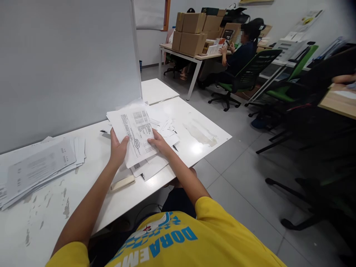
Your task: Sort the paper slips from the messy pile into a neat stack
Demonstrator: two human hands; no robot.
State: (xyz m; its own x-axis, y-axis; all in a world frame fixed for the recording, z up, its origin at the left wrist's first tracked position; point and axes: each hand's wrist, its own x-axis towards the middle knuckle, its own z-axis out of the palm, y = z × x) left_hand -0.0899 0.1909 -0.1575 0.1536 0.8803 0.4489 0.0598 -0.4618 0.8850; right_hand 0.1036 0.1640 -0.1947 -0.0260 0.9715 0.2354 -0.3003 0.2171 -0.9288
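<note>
A stack of printed paper sheets (pixel 135 129) is held up above the white table, tilted toward me. The top sheet carries columns of small text and a dark oval stamp mark. My left hand (pixel 118 147) grips the stack's left edge, thumb on the front. On the right edge my right hand (pixel 159 142) is closed, its thumb also on the front. Loose papers (pixel 152 167) lie on the table under and behind the held stack. Close to my left wrist rests a small cream-coloured bar (pixel 122 183); its kind I cannot make out.
Another pile of papers (pixel 41 167) lies on the left of the white table (pixel 111 211). A tall grey-white panel (pixel 66 63) stands along its back. Beyond are stacked cardboard boxes (pixel 191 35), a seated person (pixel 241 55) and office chairs (pixel 250 70).
</note>
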